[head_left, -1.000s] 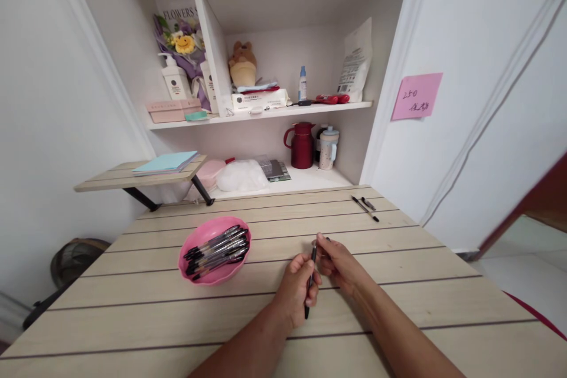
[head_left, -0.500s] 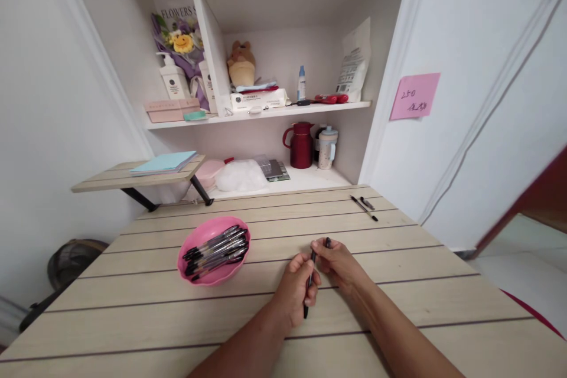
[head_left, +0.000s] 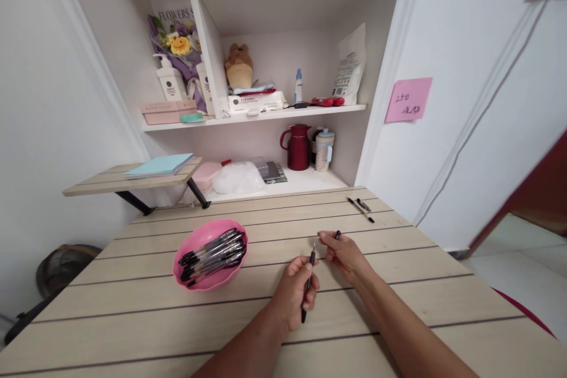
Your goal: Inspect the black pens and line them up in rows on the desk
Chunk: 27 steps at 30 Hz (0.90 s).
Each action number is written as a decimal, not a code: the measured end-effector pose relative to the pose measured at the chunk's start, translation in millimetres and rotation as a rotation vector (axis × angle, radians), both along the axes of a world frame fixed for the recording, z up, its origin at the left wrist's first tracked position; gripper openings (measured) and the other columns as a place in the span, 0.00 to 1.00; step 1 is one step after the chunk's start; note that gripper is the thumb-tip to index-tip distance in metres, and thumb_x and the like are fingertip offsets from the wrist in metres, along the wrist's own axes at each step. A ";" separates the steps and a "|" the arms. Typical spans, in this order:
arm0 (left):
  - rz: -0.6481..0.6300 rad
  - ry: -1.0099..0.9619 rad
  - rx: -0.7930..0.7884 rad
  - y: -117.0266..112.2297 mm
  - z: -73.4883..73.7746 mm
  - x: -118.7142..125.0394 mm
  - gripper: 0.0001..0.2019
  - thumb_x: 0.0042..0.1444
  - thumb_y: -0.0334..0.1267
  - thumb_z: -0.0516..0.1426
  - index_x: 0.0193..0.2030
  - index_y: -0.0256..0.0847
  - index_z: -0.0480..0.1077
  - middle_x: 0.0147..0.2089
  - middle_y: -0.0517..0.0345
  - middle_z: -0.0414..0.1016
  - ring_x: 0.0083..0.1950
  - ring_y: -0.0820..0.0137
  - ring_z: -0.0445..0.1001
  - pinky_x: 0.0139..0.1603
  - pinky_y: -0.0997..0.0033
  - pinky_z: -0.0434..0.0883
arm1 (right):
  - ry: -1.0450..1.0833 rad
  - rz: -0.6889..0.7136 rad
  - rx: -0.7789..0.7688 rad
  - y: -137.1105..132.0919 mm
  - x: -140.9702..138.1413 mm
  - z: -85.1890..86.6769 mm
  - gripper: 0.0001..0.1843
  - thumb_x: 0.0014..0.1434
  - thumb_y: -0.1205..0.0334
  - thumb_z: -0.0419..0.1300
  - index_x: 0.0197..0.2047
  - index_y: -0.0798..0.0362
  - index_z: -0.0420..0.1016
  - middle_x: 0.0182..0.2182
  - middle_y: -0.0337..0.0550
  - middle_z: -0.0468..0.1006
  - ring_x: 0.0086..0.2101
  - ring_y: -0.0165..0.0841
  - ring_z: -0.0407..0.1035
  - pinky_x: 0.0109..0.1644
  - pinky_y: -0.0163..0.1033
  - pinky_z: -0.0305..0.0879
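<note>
My left hand (head_left: 296, 290) is closed round a black pen (head_left: 308, 283) held upright over the wooden table (head_left: 398, 283), its bare tip pointing up. My right hand (head_left: 343, 254) sits just to the right of the tip, pinching the pen's small black cap (head_left: 338, 235), now apart from the pen. A pink bowl (head_left: 208, 280) with several black pens lies to the left of my hands. Another pen with its cap beside it (head_left: 361, 208) lies at the table's far right.
White shelves behind the table hold a red jug (head_left: 298, 146), a cup, bottles, boxes and a plush toy. A small side shelf with a blue notebook (head_left: 157, 165) sticks out at the left. A pink note (head_left: 407, 99) hangs on the right wall.
My right hand has pulled the cap off the pen's tip and moved a little to the right. The view has shifted slightly.
</note>
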State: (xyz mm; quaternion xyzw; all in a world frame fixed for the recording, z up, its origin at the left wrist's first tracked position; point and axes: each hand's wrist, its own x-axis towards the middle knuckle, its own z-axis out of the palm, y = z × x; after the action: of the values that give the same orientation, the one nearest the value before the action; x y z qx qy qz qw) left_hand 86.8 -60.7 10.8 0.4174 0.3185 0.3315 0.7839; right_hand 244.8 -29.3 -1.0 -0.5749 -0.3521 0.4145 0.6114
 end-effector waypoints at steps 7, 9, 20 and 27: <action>-0.026 -0.001 0.037 0.4 -2.9 0.4 0.17 0.49 0.48 0.56 0.41 0.39 0.61 0.21 0.68 0.63 0.11 0.86 0.49 0.12 0.81 0.42 | -0.528 -0.177 -0.172 34.4 75.5 -2.0 0.06 0.42 0.60 0.61 0.24 0.54 0.71 0.17 0.40 0.72 0.21 0.32 0.65 0.25 0.36 0.56; -0.025 0.001 0.043 -0.3 -3.7 0.8 0.17 0.50 0.48 0.55 0.42 0.39 0.61 0.21 0.68 0.63 0.11 0.86 0.48 0.12 0.80 0.42 | -0.681 -0.194 -0.230 44.7 96.2 2.0 0.04 0.43 0.62 0.59 0.23 0.54 0.71 0.21 0.45 0.75 0.27 0.36 0.68 0.30 0.38 0.58; -0.075 -0.020 0.043 7.7 -10.8 3.5 0.20 0.49 0.51 0.55 0.42 0.38 0.60 0.20 0.67 0.65 0.09 0.85 0.50 0.09 0.81 0.43 | -1.219 -0.138 -0.508 95.4 141.9 8.4 0.13 0.54 0.65 0.49 0.38 0.56 0.73 0.39 0.57 0.75 0.41 0.43 0.69 0.39 0.41 0.62; -0.101 -0.017 0.008 10.2 -16.2 3.6 0.22 0.48 0.53 0.55 0.42 0.38 0.60 0.19 0.67 0.65 0.09 0.85 0.51 0.09 0.83 0.43 | -1.327 -0.074 -0.582 105.9 136.1 8.0 0.14 0.52 0.64 0.51 0.40 0.55 0.72 0.38 0.53 0.76 0.40 0.41 0.70 0.37 0.38 0.62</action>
State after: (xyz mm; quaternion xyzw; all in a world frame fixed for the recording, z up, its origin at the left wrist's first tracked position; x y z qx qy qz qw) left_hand 90.4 -50.5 -5.4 0.4335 0.2891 0.2962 0.8005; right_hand 380.9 76.6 7.1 -0.8562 -0.5048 0.0344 0.1046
